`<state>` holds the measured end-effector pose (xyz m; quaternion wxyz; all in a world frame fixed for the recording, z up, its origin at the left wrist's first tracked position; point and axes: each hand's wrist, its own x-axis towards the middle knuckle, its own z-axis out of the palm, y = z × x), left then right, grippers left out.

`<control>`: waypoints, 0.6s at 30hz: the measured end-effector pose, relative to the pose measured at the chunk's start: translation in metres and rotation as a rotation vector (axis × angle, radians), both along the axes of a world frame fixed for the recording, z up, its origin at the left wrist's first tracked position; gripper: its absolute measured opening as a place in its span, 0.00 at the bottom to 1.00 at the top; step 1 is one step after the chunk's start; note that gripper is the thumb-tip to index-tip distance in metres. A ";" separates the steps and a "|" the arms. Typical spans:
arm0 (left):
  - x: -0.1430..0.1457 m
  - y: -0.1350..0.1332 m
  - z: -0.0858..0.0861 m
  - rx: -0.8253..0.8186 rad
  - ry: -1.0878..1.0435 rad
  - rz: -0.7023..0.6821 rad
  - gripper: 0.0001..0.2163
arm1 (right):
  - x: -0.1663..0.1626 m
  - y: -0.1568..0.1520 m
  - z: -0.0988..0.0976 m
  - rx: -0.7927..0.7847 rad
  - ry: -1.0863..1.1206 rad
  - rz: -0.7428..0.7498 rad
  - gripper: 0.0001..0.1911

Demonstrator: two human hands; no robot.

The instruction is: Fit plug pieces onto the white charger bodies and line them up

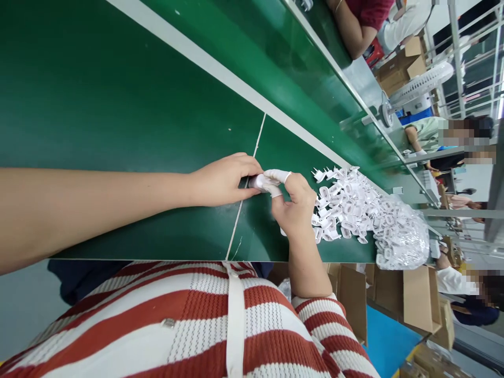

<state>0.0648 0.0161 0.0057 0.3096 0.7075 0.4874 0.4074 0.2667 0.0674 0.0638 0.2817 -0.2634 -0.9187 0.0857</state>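
My left hand (222,181) reaches in from the left over the green conveyor belt (118,105), fingers curled and closed. My right hand (295,207) comes up from below, with white finger cots on the thumb and forefinger. The two hands meet fingertip to fingertip and pinch a small white plastic part (256,182) between them, just above the belt's seam. Much of the part is hidden by the fingers. A loose pile of similar white plastic parts (342,205) lies on the belt right behind my right hand.
A clear bag of white parts (401,239) lies beyond the pile at the belt's edge. Cardboard boxes (417,299) stand below the belt. Another person's arm (350,26) rests at the far side, and more people sit at the right. A white fan (417,86) stands nearby.
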 end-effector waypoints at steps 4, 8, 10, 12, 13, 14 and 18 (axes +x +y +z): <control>0.000 0.000 0.001 0.027 0.010 -0.002 0.17 | 0.000 -0.001 -0.005 -0.005 0.004 -0.022 0.11; 0.003 -0.002 0.006 0.022 0.000 -0.008 0.20 | 0.003 -0.005 -0.011 -0.163 0.047 -0.049 0.13; 0.005 -0.002 0.008 -0.014 -0.009 0.003 0.22 | 0.009 -0.001 -0.010 -0.345 0.105 -0.024 0.22; 0.006 -0.003 0.009 -0.076 -0.029 0.034 0.23 | 0.018 0.009 -0.004 -0.423 0.196 -0.048 0.34; 0.006 -0.004 0.010 -0.119 -0.048 0.051 0.25 | 0.024 0.015 0.000 -0.396 0.213 -0.106 0.35; 0.005 -0.003 0.012 -0.173 -0.068 0.068 0.27 | 0.031 0.021 0.005 -0.339 0.185 -0.195 0.33; -0.005 0.011 0.038 -0.391 -0.052 0.150 0.28 | 0.047 0.018 0.020 -0.246 -0.421 -0.487 0.23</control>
